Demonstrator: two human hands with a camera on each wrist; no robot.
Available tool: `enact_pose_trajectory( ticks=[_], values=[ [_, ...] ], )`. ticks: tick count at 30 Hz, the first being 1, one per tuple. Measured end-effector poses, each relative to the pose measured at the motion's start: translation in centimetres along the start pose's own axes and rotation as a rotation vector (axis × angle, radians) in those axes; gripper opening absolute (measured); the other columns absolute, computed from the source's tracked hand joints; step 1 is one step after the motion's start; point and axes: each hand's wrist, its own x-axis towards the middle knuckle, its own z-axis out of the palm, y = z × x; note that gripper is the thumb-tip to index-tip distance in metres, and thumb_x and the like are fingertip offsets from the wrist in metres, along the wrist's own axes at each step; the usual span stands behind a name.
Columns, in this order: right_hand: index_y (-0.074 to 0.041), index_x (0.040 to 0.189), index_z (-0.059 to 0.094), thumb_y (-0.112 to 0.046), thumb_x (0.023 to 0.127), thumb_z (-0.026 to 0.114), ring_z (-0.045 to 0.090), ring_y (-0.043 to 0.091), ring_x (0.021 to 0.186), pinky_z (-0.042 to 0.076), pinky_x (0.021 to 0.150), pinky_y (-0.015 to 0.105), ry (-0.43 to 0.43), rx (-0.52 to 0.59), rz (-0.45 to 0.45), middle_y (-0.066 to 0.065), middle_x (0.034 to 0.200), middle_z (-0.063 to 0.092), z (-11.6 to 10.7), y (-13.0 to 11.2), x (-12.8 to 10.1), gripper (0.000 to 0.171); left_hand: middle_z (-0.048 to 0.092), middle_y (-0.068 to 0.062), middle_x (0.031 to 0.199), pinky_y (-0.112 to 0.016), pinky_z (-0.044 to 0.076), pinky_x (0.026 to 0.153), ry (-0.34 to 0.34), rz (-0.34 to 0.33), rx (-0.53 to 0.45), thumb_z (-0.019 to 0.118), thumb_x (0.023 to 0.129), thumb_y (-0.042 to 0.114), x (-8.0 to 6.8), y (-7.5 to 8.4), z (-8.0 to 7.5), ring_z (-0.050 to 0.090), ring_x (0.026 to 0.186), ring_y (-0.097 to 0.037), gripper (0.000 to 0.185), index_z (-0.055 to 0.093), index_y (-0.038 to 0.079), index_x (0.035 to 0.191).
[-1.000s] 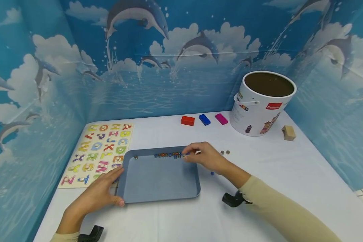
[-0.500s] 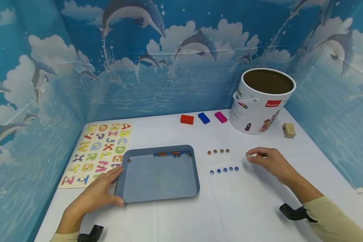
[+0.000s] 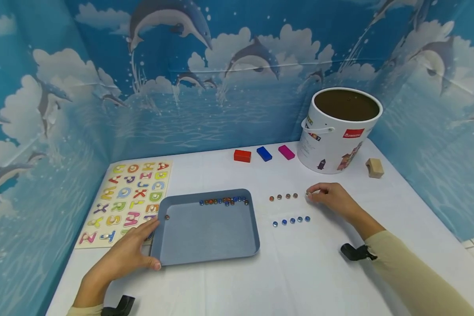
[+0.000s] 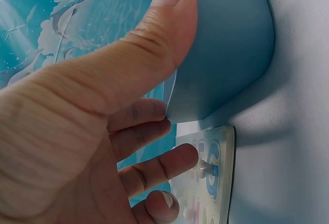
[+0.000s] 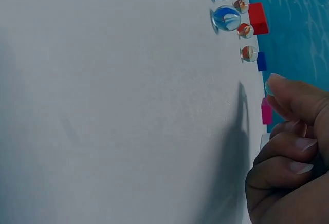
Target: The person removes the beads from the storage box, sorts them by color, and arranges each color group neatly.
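My left hand lies at the left edge of the grey-blue tray, fingers spread and thumb against its wall. In the tray, several marbles line the far side, and a single marble sits near the left wall. Right of the tray, my right hand pinches a small glass marble between thumb and fingertip, mostly covered by them. It is just past the right end of a row of orange-brown marbles. A row of blue marbles runs nearer to me.
A letter puzzle board lies left of the tray. At the back are a red block, a blue block and a pink block. A white bucket stands at back right, beside a wooden arch block.
My right hand has gone from the tray's far right corner out to the right with a marble, then back left toward the orange-brown row. The lone tray marble has rolled left and nearer.
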Motion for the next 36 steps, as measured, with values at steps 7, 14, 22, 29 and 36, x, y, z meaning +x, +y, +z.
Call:
enact_pose_trajectory(
  ticks=[7, 14, 22, 29, 36],
  values=[
    [-0.008, 0.121, 0.073, -0.026, 0.099, 0.069, 0.052, 0.026, 0.091, 0.044, 0.074, 0.034, 0.004, -0.078, -0.030, 0.009, 0.092, 0.059, 0.9, -0.7, 1.5, 0.029, 0.037, -0.023, 0.160, -0.069, 0.035, 0.109, 0.004, 0.015, 0.012, 0.091, 0.060, 0.053, 0.1, -0.2, -0.1, 0.035, 0.144, -0.051, 0.119, 0.042, -0.002, 0.153],
    [-0.009, 0.120, 0.074, -0.023, 0.099, 0.068, 0.052, 0.026, 0.090, 0.041, 0.074, 0.035, 0.011, -0.101, -0.017, 0.008, 0.090, 0.058, 1.3, -0.9, 1.6, 0.026, 0.037, -0.023, 0.160, -0.069, 0.036, 0.108, 0.004, 0.034, 0.016, 0.091, 0.062, 0.052, 0.2, -0.2, -0.2, 0.036, 0.143, -0.051, 0.117, 0.042, -0.002, 0.153],
    [-0.012, 0.121, 0.074, -0.023, 0.099, 0.067, 0.053, 0.027, 0.092, 0.042, 0.075, 0.036, 0.005, -0.124, -0.017, 0.009, 0.092, 0.058, 1.3, -0.8, 1.7, 0.025, 0.037, -0.023, 0.160, -0.069, 0.036, 0.108, 0.001, 0.021, 0.010, 0.092, 0.061, 0.051, 0.1, -0.1, -0.1, 0.035, 0.143, -0.051, 0.117, 0.042, -0.002, 0.153],
    [-0.012, 0.125, 0.072, -0.026, 0.099, 0.068, 0.054, 0.028, 0.095, 0.045, 0.076, 0.035, -0.003, -0.140, -0.006, 0.011, 0.097, 0.061, 0.9, -0.8, 1.5, 0.030, 0.037, -0.024, 0.160, -0.069, 0.036, 0.108, 0.001, 0.018, 0.011, 0.092, 0.061, 0.051, 0.1, -0.1, -0.1, 0.035, 0.143, -0.051, 0.118, 0.042, -0.002, 0.153],
    [-0.011, 0.133, 0.067, -0.027, 0.099, 0.069, 0.052, 0.027, 0.092, 0.045, 0.071, 0.033, 0.004, -0.092, -0.011, 0.012, 0.093, 0.058, -0.3, -2.6, 1.3, 0.038, 0.038, -0.023, 0.159, -0.069, 0.036, 0.107, 0.013, 0.023, 0.010, 0.092, 0.060, 0.051, 0.1, -0.2, 0.0, 0.036, 0.143, -0.051, 0.117, 0.043, -0.002, 0.152]
  ],
)
